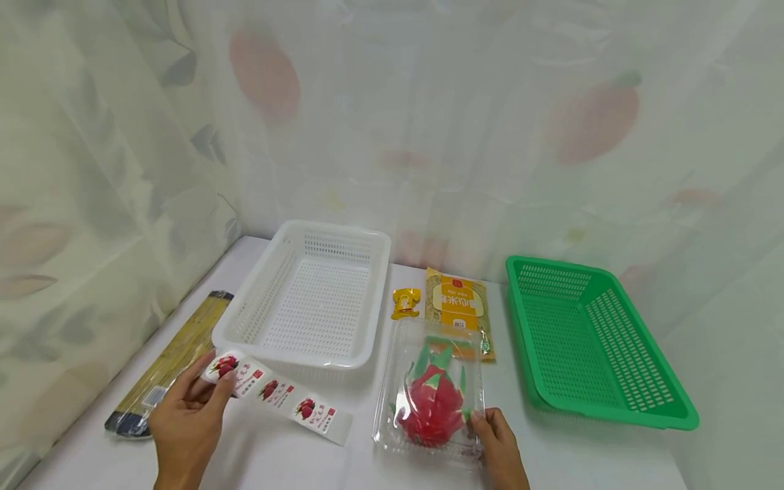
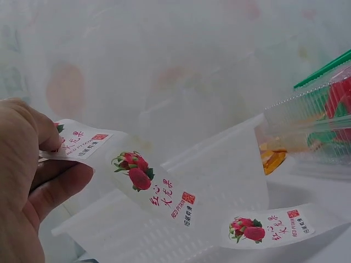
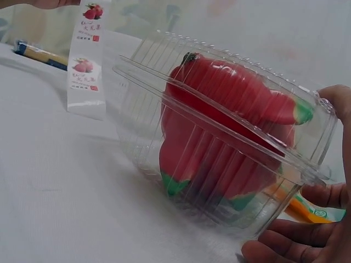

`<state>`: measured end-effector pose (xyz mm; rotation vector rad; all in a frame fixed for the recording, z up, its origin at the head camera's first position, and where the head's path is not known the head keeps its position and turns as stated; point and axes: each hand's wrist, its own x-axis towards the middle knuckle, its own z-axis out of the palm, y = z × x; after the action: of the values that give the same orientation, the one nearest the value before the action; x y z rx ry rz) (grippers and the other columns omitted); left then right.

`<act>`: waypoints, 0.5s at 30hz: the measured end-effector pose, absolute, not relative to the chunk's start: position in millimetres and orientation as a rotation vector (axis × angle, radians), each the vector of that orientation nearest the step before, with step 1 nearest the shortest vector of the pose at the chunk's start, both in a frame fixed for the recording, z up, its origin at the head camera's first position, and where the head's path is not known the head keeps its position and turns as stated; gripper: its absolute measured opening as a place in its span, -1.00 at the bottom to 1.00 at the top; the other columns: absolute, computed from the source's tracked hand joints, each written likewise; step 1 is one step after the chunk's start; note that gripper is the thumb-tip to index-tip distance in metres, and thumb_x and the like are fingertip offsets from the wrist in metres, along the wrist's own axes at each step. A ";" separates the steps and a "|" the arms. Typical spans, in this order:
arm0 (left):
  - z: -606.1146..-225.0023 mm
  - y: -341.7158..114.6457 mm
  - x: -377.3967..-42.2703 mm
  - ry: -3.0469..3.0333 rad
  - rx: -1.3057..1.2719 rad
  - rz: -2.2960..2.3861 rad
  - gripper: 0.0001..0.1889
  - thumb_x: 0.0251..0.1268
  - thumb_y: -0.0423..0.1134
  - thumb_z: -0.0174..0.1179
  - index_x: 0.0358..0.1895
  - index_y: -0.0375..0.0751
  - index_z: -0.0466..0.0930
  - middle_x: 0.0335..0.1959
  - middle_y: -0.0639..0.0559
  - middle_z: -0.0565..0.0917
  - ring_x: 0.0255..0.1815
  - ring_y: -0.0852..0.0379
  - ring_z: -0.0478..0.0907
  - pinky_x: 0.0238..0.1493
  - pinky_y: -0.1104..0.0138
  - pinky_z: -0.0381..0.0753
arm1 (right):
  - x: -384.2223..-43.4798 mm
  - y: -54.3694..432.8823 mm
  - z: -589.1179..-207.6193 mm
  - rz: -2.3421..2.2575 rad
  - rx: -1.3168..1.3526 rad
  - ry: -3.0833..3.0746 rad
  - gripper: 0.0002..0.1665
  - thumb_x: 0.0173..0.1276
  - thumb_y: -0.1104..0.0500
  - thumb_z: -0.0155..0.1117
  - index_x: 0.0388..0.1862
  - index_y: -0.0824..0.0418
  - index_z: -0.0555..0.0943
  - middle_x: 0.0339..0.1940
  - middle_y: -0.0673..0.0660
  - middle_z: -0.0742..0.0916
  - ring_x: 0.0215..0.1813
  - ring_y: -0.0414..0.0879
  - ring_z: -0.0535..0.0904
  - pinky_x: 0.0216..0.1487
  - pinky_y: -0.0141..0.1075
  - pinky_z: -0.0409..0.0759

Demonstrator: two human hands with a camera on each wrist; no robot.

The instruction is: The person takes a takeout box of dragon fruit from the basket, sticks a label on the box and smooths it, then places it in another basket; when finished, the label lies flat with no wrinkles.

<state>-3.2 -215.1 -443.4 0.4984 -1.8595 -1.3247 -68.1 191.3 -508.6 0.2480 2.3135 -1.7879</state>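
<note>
My left hand (image 1: pixel 188 415) pinches a strip of white stickers (image 1: pixel 275 393), each printed with red dragon fruit and lettering. The strip's free end hangs down to the right, over the table. My right hand (image 1: pixel 499 446) grips the right side of a clear plastic clamshell box (image 1: pixel 386 408). Inside the box lies a red dragon fruit (image 1: pixel 431 408) with green tips. In the right wrist view the thumb is at the box's upper part and the fingers (image 3: pixel 296 233) at its lower part; the box is tilted there, with its lid down over the fruit.
A white plastic basket (image 1: pixel 376 292) stands behind the strip, a green basket (image 1: pixel 533 367) at the right. Between them lie a yellow packet of noodles (image 1: pixel 459 299) and a small yellow wrapped item (image 1: pixel 405 303). A wrapped bundle of yellow sticks (image 1: pixel 177 354) lies at the left. Patterned curtains surround the table.
</note>
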 end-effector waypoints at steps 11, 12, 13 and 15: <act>-425.2 -211.1 -13.9 -1.900 0.338 -1.315 -0.49 0.04 -0.61 0.33 0.15 -0.35 0.58 -0.33 0.28 0.69 -0.49 0.32 0.64 -0.40 0.54 0.58 | -66.0 197.0 -506.1 -1.845 0.232 2.278 -0.53 0.52 -0.08 0.02 -0.11 0.37 0.41 -0.20 0.17 0.58 -0.18 -0.05 0.46 -0.33 -0.17 0.58; -423.4 -210.8 -15.0 -1.888 0.308 -1.329 -0.49 0.03 -0.63 0.32 0.15 -0.39 0.57 -0.32 0.26 0.70 -0.49 0.32 0.64 -0.40 0.54 0.58 | -65.8 197.4 -506.0 -1.850 0.228 2.281 -0.54 0.52 -0.07 0.02 -0.11 0.37 0.41 -0.20 0.17 0.59 -0.18 -0.05 0.47 -0.32 -0.17 0.59; -421.3 -210.3 -16.3 -1.879 0.279 -1.345 -0.49 0.02 -0.65 0.31 0.14 -0.41 0.56 -0.32 0.24 0.71 -0.49 0.31 0.65 -0.40 0.54 0.58 | -66.1 197.9 -505.8 -1.860 0.230 2.279 -0.55 0.52 -0.05 0.03 -0.12 0.37 0.41 -0.21 0.17 0.60 -0.19 -0.05 0.48 -0.33 -0.17 0.59; -416.8 -209.1 -18.8 -1.870 0.229 -1.363 -0.49 0.01 -0.67 0.30 0.13 -0.45 0.55 -0.32 0.21 0.71 -0.48 0.31 0.65 -0.40 0.53 0.59 | -66.6 199.2 -505.5 -1.872 0.230 2.285 -0.59 0.52 -0.02 0.04 -0.13 0.38 0.42 -0.21 0.17 0.61 -0.19 -0.05 0.50 -0.33 -0.17 0.61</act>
<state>-18.8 -209.1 -416.8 0.2290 -1.8701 -1.3630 -66.6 199.2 -505.5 0.2295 2.2852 -1.8718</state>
